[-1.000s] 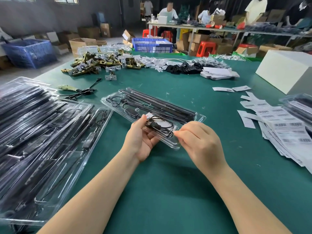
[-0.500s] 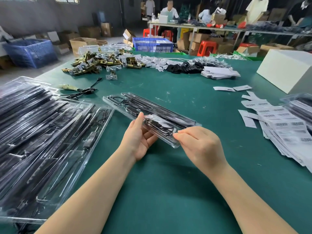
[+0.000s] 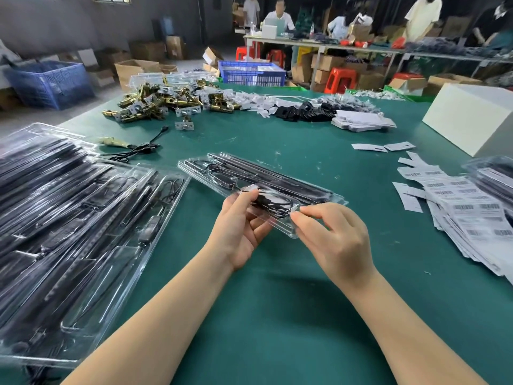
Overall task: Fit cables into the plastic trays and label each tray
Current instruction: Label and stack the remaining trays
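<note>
At the far left of the green worktop (image 3: 277, 315), a stack of clear plastic trays (image 3: 69, 232) filled with black cables is seen, fanned out and overlapping. Behind it, a loose black cable (image 3: 138, 151) lies on the cloth, and further back a heap of brass fittings (image 3: 166, 102) is piled.

At centre, one clear tray (image 3: 249, 180) is held lengthwise, angled away toward the upper left; its near end is raised off the worktop, and whether its far end rests on the cloth cannot be told. Long black strips are seated along its length, and a coiled black cable (image 3: 274, 205) sits in the near end compartment. The left hand (image 3: 238, 232) is placed under the near end, palm up, with the thumb pressed down on top by the coil; its grip is closed on the tray. The right hand (image 3: 333, 240) is positioned at the tray's near right corner, where the rim is pinched between thumb and forefinger, the other fingers curled.

To the right, a spread of white barcode labels (image 3: 466, 215) lies on the worktop, overlapping. At the right edge, further filled trays (image 3: 494, 176) are stacked, partly over the labels. Behind them stands a white box (image 3: 469, 118).
</note>
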`<state>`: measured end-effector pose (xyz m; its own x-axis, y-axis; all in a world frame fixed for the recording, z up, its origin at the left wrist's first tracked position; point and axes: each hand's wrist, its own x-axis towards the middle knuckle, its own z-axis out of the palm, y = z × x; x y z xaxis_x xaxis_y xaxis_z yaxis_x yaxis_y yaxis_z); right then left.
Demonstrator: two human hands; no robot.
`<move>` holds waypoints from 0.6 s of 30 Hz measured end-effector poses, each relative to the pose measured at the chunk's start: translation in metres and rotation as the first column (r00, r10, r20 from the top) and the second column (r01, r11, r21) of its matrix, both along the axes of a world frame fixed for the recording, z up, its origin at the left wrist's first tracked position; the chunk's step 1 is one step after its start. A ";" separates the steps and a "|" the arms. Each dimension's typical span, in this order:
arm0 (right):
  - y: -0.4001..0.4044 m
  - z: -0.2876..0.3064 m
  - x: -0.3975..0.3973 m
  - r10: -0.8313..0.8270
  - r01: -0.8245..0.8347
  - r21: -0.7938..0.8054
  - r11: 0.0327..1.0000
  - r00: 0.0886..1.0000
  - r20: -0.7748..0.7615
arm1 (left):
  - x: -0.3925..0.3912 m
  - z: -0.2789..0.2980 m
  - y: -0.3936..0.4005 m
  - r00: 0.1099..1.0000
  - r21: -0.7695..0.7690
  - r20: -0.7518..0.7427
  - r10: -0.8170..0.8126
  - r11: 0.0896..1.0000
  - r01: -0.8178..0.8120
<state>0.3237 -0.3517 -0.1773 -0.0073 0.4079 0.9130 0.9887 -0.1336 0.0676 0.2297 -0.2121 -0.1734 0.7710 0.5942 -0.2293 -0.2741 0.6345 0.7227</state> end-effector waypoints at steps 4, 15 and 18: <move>-0.001 -0.001 0.003 0.020 -0.023 -0.040 0.999 0.996 -0.089 | -0.001 0.000 -0.001 0.999 -0.001 0.041 -0.009 1.000 0.009; 0.006 -0.002 -0.010 0.029 -0.014 0.026 1.000 0.533 -0.846 | -0.002 0.002 0.009 0.989 -0.062 0.102 0.104 0.993 -0.098; 0.007 0.009 -0.010 0.289 -0.064 0.331 0.941 -0.353 -0.890 | -0.001 0.001 0.010 0.986 -0.039 0.130 0.108 0.994 -0.104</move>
